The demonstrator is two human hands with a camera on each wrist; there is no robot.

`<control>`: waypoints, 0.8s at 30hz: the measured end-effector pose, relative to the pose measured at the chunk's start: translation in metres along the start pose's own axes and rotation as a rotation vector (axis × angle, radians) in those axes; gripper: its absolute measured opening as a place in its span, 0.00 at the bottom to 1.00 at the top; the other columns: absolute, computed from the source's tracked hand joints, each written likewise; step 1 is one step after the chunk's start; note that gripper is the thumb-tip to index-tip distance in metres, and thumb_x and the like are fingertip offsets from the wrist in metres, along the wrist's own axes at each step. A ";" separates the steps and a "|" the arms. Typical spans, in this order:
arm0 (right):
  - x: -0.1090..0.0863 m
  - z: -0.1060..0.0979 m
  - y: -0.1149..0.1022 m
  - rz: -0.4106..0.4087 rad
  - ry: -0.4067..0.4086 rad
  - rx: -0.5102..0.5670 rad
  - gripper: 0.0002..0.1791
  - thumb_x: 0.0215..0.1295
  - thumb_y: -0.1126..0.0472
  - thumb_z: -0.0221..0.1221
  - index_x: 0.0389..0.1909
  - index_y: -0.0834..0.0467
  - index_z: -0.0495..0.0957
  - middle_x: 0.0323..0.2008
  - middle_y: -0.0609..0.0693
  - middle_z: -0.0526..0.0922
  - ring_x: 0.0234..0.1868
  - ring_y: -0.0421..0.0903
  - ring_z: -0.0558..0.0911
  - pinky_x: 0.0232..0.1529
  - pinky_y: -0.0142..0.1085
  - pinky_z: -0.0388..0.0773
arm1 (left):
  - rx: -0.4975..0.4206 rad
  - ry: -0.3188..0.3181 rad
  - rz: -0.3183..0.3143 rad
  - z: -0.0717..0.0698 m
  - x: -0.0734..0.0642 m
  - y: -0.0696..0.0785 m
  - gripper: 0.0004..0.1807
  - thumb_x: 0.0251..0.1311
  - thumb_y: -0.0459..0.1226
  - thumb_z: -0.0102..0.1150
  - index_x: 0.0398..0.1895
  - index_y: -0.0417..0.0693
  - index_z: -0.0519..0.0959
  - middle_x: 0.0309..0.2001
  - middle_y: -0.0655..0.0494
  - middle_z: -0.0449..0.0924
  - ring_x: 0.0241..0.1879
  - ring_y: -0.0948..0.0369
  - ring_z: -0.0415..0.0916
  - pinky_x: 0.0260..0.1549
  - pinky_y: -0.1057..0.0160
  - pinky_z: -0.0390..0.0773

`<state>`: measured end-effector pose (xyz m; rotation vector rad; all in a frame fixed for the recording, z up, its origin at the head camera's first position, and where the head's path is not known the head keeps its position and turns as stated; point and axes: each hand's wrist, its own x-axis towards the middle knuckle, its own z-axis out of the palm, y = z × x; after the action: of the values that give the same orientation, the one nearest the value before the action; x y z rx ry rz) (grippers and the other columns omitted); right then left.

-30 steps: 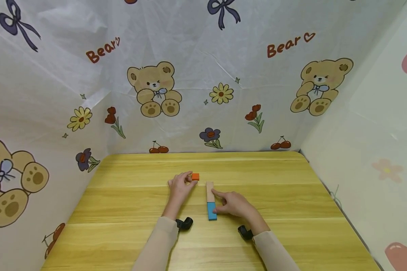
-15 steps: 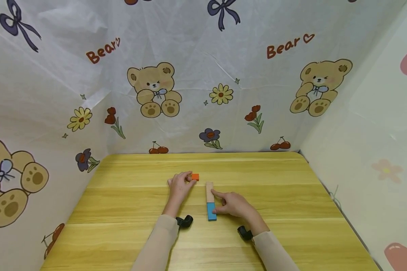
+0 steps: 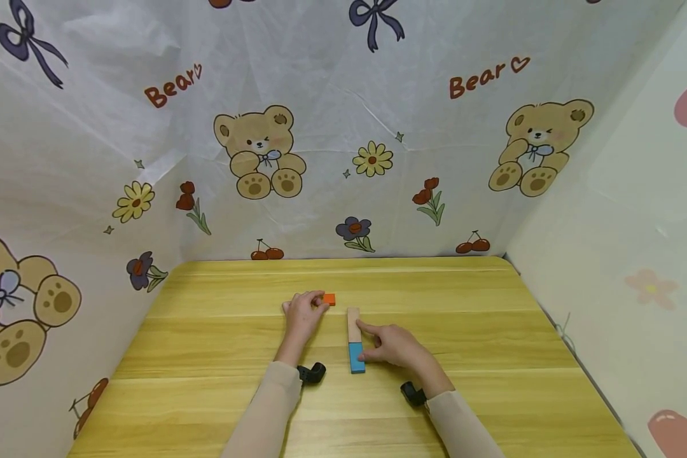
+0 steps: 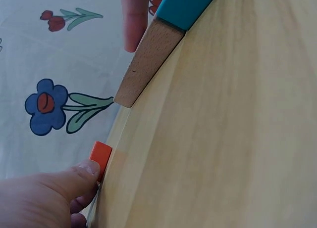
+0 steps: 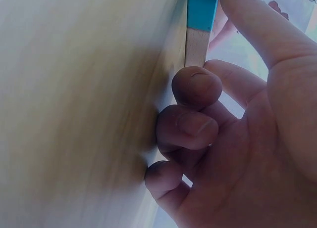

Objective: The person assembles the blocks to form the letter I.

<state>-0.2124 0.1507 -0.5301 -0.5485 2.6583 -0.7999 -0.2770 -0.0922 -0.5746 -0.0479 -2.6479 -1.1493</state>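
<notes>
In the head view, my left hand [image 3: 303,315] pinches a small orange block [image 3: 329,299] between thumb and index finger at its left end. The left wrist view shows the thumb pressed on this orange block [image 4: 101,156]. A plain wooden block [image 3: 353,324] and a blue block [image 3: 357,358] lie end to end in a line on the table. My right hand [image 3: 397,345] is at their right side, its index finger touching the wooden block and its thumb the blue block. The right wrist view shows its other fingers [image 5: 190,126] bent inward.
The wood-grain table [image 3: 464,305] carries the blocks and both forearms. A white bear-print sheet [image 3: 320,83] hangs behind and at the left, and a pale patterned sheet [image 3: 618,222] at the right. Black wrist cameras [image 3: 312,374] sit on both wrists.
</notes>
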 end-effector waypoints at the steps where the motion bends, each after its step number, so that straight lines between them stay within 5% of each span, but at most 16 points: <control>1: 0.000 0.000 0.000 -0.003 0.001 0.001 0.45 0.64 0.41 0.73 0.80 0.45 0.69 0.22 0.43 0.67 0.22 0.40 0.62 0.25 0.33 0.56 | -0.002 0.001 -0.006 0.000 0.000 0.000 0.17 0.66 0.41 0.73 0.55 0.47 0.89 0.36 0.56 0.89 0.39 0.55 0.73 0.48 0.50 0.55; 11: 0.001 0.000 0.002 -0.016 0.004 -0.006 0.45 0.64 0.40 0.73 0.80 0.45 0.69 0.21 0.42 0.65 0.21 0.40 0.60 0.25 0.33 0.55 | -0.091 0.034 -0.055 0.000 0.004 0.000 0.15 0.64 0.40 0.75 0.52 0.47 0.91 0.35 0.56 0.90 0.40 0.55 0.75 0.50 0.52 0.55; 15: 0.001 0.000 0.001 -0.003 -0.001 -0.001 0.45 0.64 0.40 0.73 0.80 0.45 0.68 0.21 0.43 0.66 0.21 0.40 0.61 0.25 0.33 0.55 | -0.175 0.031 -0.083 -0.001 0.004 0.000 0.16 0.65 0.39 0.74 0.54 0.46 0.90 0.37 0.54 0.89 0.41 0.55 0.75 0.54 0.52 0.63; 19: 0.001 0.000 0.001 -0.003 0.000 0.001 0.45 0.64 0.40 0.73 0.80 0.45 0.69 0.21 0.43 0.66 0.21 0.41 0.60 0.25 0.33 0.56 | -0.244 0.015 -0.093 -0.003 0.003 0.002 0.18 0.66 0.39 0.73 0.57 0.45 0.89 0.39 0.52 0.87 0.42 0.56 0.75 0.46 0.56 0.75; 24: 0.000 0.000 0.001 -0.010 0.001 -0.001 0.45 0.64 0.40 0.72 0.80 0.45 0.68 0.20 0.42 0.66 0.21 0.40 0.60 0.25 0.33 0.56 | -0.254 0.002 -0.078 -0.004 0.004 0.005 0.19 0.67 0.40 0.72 0.59 0.45 0.88 0.40 0.53 0.87 0.43 0.57 0.75 0.47 0.57 0.72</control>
<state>-0.2128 0.1515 -0.5303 -0.5623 2.6592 -0.8012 -0.2791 -0.0919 -0.5669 0.0095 -2.5060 -1.5038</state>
